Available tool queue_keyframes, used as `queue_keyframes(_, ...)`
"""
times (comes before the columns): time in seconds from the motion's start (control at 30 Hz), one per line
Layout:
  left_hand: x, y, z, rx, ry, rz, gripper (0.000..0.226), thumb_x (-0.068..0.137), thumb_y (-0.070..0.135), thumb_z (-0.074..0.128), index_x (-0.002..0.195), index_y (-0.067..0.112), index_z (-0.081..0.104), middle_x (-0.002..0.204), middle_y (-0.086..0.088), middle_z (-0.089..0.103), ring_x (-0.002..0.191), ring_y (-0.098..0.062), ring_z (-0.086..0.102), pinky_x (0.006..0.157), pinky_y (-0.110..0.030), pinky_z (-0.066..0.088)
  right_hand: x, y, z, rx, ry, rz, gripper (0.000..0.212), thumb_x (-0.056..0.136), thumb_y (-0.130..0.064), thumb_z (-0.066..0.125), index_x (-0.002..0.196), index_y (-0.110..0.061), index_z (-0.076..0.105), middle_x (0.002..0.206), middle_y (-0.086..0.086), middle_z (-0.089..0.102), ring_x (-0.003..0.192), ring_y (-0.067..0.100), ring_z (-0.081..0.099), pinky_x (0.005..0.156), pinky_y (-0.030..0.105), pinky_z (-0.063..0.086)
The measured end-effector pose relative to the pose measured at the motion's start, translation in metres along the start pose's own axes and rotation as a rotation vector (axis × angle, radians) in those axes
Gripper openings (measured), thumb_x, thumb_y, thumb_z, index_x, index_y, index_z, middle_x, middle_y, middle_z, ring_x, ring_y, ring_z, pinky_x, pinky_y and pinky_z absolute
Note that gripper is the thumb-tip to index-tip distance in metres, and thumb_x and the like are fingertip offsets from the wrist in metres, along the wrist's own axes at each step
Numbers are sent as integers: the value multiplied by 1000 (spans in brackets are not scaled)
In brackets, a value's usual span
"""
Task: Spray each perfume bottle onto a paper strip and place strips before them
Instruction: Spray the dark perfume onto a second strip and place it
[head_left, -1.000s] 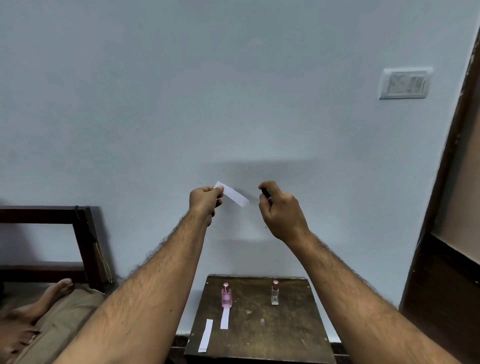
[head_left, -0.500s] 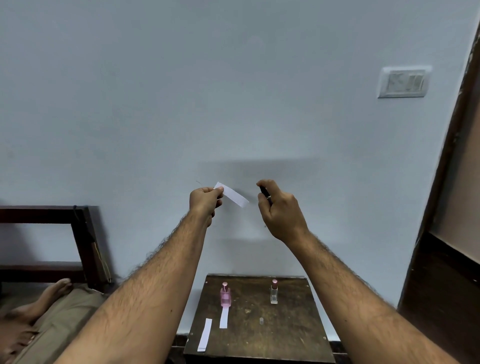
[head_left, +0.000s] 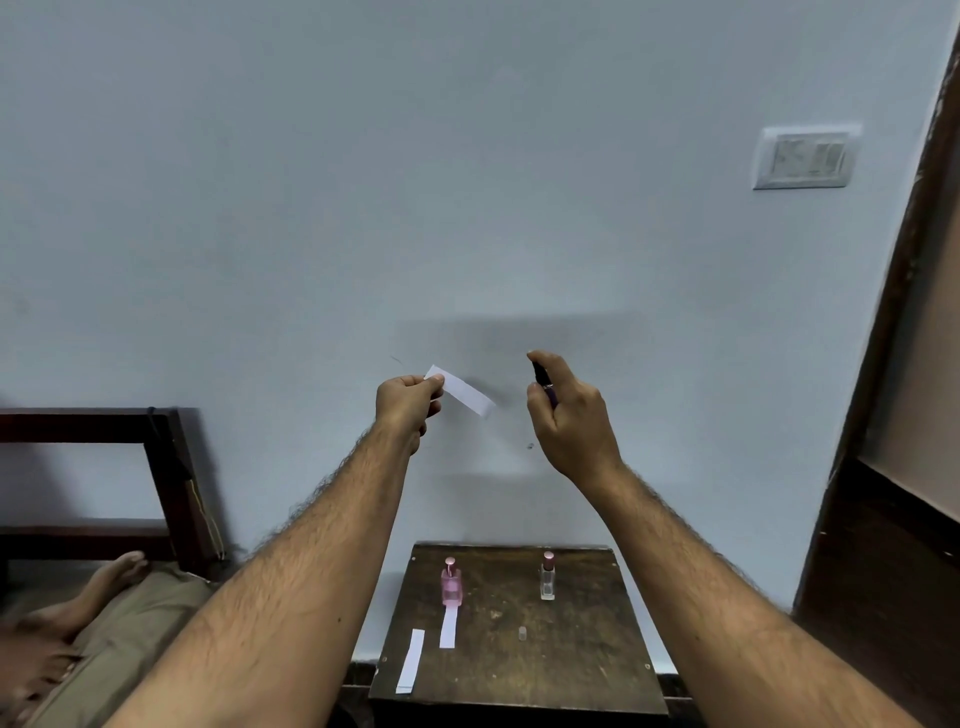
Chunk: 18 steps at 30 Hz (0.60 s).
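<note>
My left hand (head_left: 408, 408) pinches one end of a white paper strip (head_left: 465, 392), raised in front of the wall. My right hand (head_left: 569, 415) grips a slim dark perfume bottle (head_left: 544, 383), index finger on its top, nozzle facing the strip with a gap between them. Below, a small wooden table (head_left: 571, 654) carries a pink bottle (head_left: 451, 582) with a strip (head_left: 448, 627) lying before it, a clear bottle (head_left: 547, 577) with a pink cap, a loose strip (head_left: 411, 661) near the left edge, and a small clear cap (head_left: 522, 633).
A dark wooden frame (head_left: 166, 467) stands at the left, with a person's bare foot (head_left: 111, 571) on an olive cushion beneath it. A switch plate (head_left: 804, 157) is on the wall at upper right. A dark wooden door frame (head_left: 883, 364) runs down the right side.
My right hand with the dark bottle has shifted a little to the right, away from the strip. The left hand and strip stay in place.
</note>
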<state>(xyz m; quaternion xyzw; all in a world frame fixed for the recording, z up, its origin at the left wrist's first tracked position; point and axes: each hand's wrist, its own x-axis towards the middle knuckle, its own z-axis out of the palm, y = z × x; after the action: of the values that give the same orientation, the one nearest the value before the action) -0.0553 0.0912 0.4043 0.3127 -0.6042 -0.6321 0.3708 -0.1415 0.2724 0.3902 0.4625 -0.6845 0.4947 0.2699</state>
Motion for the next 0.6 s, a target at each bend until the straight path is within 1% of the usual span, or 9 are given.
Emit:
queue_keyframes(0.13, -4, 0, 1, 10, -4, 11, 10, 92, 21, 66, 86, 15, 62, 84, 3, 65, 70, -9, 61, 48, -24, 32, -3, 0, 0, -2, 0, 14, 34, 95, -10, 48, 128, -14, 52, 64, -19, 42, 54, 2, 45, 54, 20, 36)
queue_keyframes(0.4, -7, 2, 1, 14, 2, 20, 9, 92, 20, 66, 89, 13, 63, 85, 2, 65, 71, -11, 61, 47, -24, 31, -5, 4, 0, -4, -4, 33, 36, 95, -9, 47, 131, -15, 51, 61, -19, 39, 51, 3, 43, 51, 15, 32)
queue_keyframes(0.5, -5, 5, 2, 11, 6, 31, 9, 92, 20, 66, 91, 12, 64, 85, 1, 66, 71, -11, 61, 47, -24, 30, -3, 5, 0, 9, -5, 38, 37, 96, -10, 47, 132, -15, 49, 62, -19, 41, 50, 4, 44, 50, 17, 33)
queue_keyframes(0.6, -7, 8, 3, 12, 5, 39, 10, 92, 21, 66, 94, 12, 64, 85, 2, 66, 71, -11, 61, 48, -25, 31, -2, 6, -1, 14, -10, 58, 38, 96, -11, 47, 133, -17, 47, 61, -13, 43, 50, 8, 43, 49, 21, 36)
